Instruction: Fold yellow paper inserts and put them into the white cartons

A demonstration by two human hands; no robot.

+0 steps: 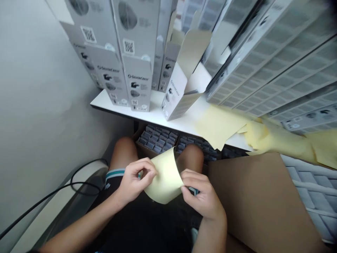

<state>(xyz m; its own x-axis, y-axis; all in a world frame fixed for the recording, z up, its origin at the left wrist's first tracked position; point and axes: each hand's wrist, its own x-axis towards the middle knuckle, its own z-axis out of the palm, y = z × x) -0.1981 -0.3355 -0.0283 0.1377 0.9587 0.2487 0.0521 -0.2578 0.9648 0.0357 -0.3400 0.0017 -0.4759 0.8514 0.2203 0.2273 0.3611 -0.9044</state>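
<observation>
A pale yellow sheet of paper (165,175), bent into a curve, is held above my lap. My left hand (139,177) pinches its left side between thumb and fingers. At the sheet's right edge, my right hand (198,191) has thumb and fingertips closed on it. Beyond my knees an open grey-and-white carton (177,98) stands on the white table (158,98), its flaps raised. More yellow paper (219,124) lies on the table to its right, partly crumpled and hanging over the front edge.
Tall printed boxes (137,80) line the table's left, and stacked boxes (263,70) its right. Boxes of packed small cartons (158,138) sit under the table. A brown cardboard flap (258,200) is at my right, a black cable (52,193) at my left.
</observation>
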